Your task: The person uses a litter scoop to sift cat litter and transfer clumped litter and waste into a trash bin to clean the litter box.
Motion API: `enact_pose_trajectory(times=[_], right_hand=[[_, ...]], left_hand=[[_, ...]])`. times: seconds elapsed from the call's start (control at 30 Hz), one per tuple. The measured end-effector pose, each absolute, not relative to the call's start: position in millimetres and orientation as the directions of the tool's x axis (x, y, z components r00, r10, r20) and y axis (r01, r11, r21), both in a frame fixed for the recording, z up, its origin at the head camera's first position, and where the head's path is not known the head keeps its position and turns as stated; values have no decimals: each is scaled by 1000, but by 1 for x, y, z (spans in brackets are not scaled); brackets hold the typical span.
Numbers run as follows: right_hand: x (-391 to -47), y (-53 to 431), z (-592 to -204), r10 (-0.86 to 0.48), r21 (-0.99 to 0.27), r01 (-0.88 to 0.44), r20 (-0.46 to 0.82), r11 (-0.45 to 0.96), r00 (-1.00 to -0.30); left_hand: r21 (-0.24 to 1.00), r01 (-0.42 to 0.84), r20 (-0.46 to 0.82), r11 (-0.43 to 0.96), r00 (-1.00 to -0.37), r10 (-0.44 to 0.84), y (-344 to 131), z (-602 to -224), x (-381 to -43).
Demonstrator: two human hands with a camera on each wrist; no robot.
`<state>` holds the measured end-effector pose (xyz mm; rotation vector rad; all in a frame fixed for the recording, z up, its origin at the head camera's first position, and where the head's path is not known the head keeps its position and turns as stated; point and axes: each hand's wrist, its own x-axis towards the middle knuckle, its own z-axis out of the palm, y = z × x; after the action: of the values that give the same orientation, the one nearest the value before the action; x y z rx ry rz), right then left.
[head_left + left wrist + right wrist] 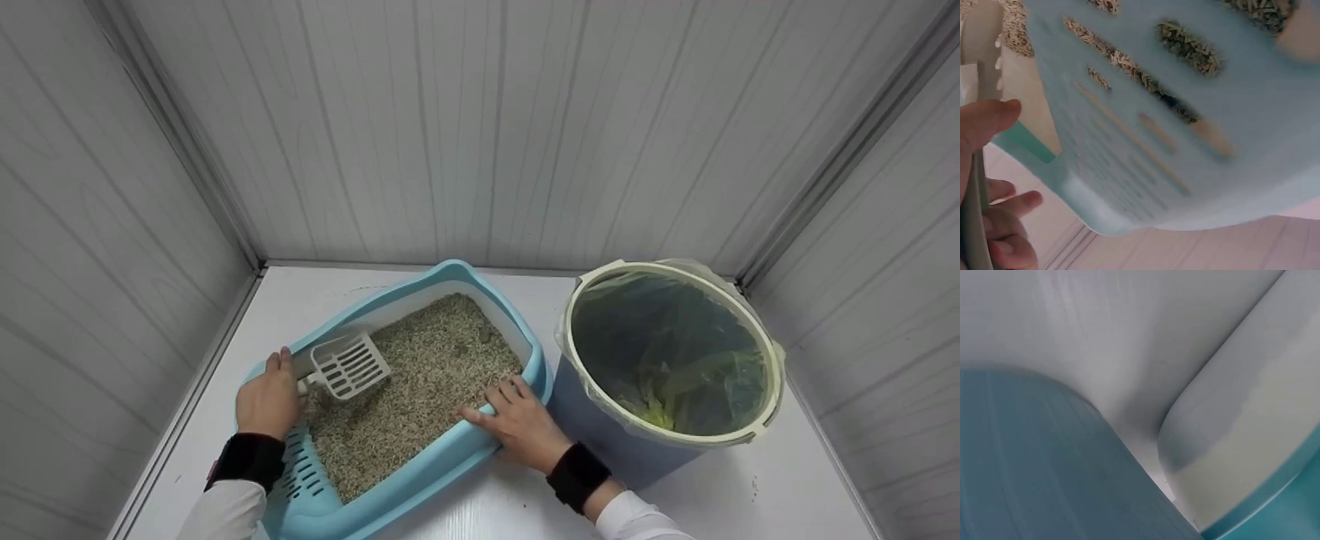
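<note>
While the left hand [268, 403] clasps the scoop [350, 366] just ahead of it, the right hand [523, 427] grips the litter box [416, 472] beneath it. Keeping both steady should help limit spills.

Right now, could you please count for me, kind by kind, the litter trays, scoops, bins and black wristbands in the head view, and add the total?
Litter tray: 1
Scoop: 1
Bin: 1
Black wristbands: 2 (left wristband, right wristband)
Total: 5
</note>
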<state>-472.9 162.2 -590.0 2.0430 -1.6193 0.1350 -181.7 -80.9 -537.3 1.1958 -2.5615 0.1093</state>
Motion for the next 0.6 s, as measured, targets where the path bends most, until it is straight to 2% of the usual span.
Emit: enact_pose_trajectory(times=[0.33, 0.6], right_hand=[[-471, 162, -588, -882, 345, -928, 381, -142, 277], [-467, 159, -586, -858, 327, -936, 435, -132, 273]], left_hand=[[98, -790, 235, 605, -572, -786, -75, -536, -168], [37, -806, 205, 591, -573, -793, -83, -534, -179]])
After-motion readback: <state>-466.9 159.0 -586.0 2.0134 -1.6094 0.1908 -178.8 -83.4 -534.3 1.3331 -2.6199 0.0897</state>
